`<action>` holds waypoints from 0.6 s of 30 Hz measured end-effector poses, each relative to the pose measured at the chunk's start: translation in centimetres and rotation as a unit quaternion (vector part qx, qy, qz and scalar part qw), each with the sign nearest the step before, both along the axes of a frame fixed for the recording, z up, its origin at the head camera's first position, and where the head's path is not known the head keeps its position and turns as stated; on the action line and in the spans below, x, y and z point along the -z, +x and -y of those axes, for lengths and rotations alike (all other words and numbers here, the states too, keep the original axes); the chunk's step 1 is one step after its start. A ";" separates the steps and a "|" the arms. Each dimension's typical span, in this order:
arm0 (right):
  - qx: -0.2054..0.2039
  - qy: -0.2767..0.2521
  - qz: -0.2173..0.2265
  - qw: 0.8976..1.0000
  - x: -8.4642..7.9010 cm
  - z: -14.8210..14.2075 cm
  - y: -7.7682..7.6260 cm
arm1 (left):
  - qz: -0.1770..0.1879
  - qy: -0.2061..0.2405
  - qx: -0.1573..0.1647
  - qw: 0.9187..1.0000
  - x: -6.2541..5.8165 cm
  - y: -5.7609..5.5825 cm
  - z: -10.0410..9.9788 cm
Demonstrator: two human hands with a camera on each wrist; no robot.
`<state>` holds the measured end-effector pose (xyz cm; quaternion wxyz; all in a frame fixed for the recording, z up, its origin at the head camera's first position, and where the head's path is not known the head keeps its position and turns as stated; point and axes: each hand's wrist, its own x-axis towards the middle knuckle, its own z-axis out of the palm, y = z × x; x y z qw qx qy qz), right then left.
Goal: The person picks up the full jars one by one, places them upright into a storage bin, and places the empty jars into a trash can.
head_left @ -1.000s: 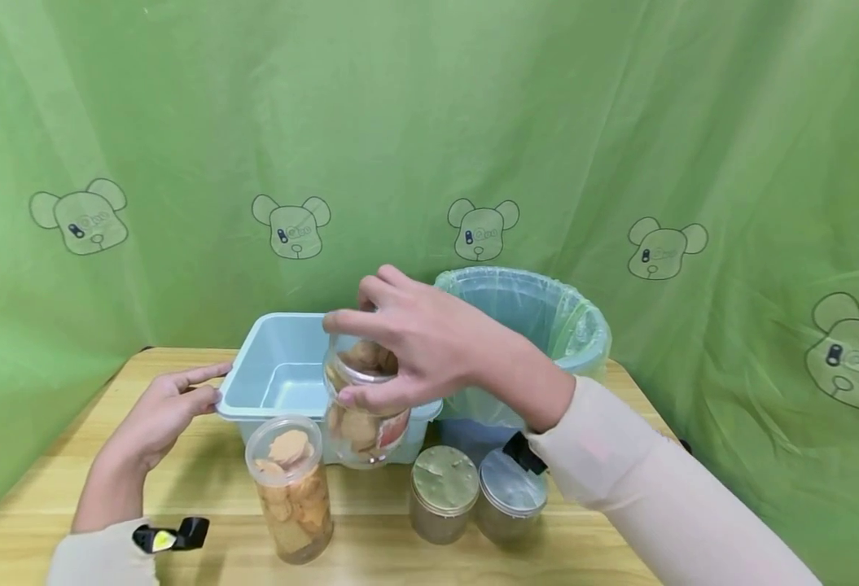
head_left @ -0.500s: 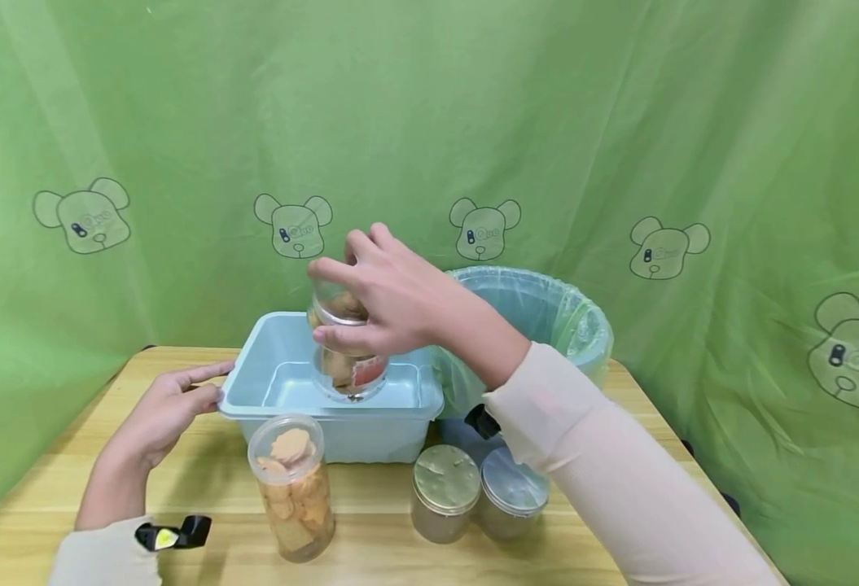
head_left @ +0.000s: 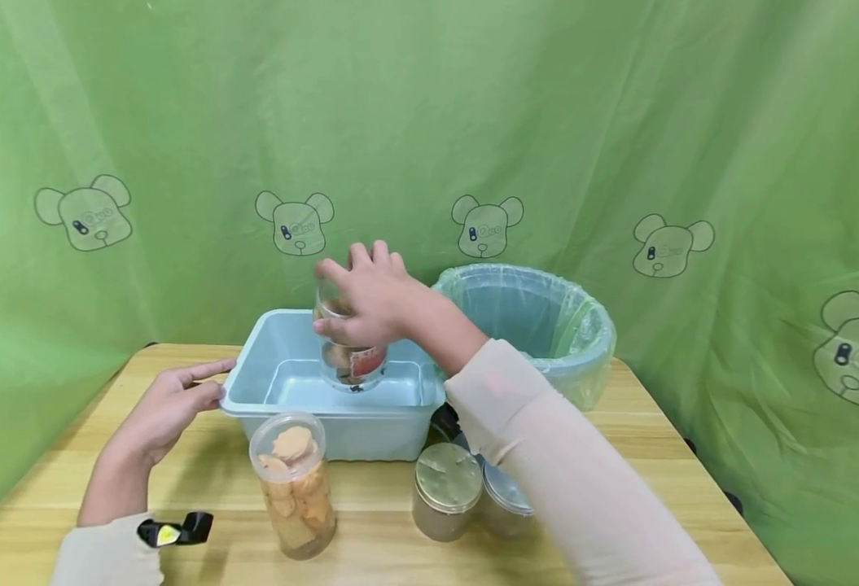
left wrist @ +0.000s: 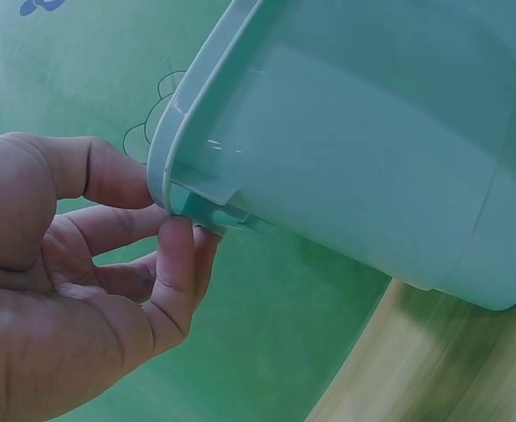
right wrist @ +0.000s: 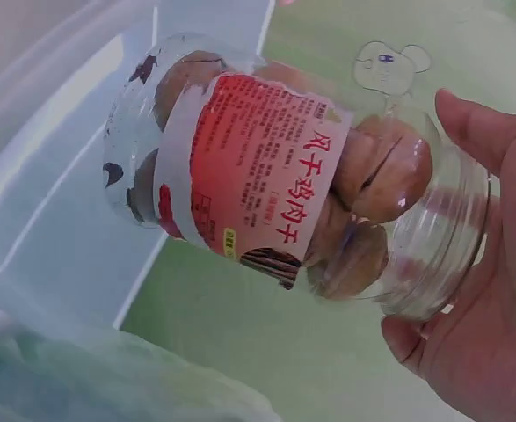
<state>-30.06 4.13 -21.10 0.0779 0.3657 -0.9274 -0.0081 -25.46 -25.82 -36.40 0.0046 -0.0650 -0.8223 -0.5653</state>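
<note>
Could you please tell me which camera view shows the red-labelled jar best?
The right wrist view: the jar lies large across its middle, with the red label and brown pieces plainly visible. In the head view it is smaller and partly hidden by the right hand. The left wrist view does not show it.

From the head, one camera faces forward and down over the table (head_left: 378, 525) toward a green backdrop (head_left: 400, 106); the left-wrist view closes in on the blue basin (head_left: 378, 437), the right-wrist on a labelled jar (right wrist: 266, 167); head and left-wrist share the basin, head and right-wrist the jar.
</note>
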 end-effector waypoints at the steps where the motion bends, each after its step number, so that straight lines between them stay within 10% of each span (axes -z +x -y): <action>1: 0.007 0.003 0.009 1.000 0.3 0.2 -0.2 | -0.002 0.001 0.001 1.000 0.0 0.0 0.0; 18: 0.072 0.032 0.087 0.993 6.8 1.2 -2.8 | -0.006 0.015 0.002 1.000 -0.1 0.1 -0.2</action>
